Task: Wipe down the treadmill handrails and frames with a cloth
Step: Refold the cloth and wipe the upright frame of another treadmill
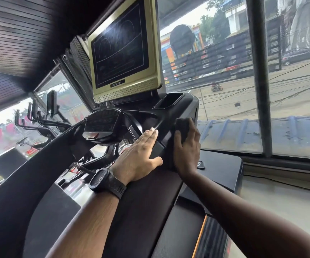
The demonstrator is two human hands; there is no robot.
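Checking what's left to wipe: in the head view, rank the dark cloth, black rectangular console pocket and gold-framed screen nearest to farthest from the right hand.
1. Dark cloth, held in the right hand.
2. Black rectangular console pocket, just above it.
3. Gold-framed screen, higher, to the upper left.

Car [301,54], motorcycle [216,87] on street [299,77]; exercise machines [38,118] left.

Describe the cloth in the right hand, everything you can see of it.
The cloth is dark, nearly black, soft-looking fabric, bunched into a wad rather than spread flat. The right hand holds it, thumb on one side and fingers over the other, pressing it against the outer right edge of the black treadmill console. Only its upper part shows; the rest is hidden under the hand. No pattern or label is visible.
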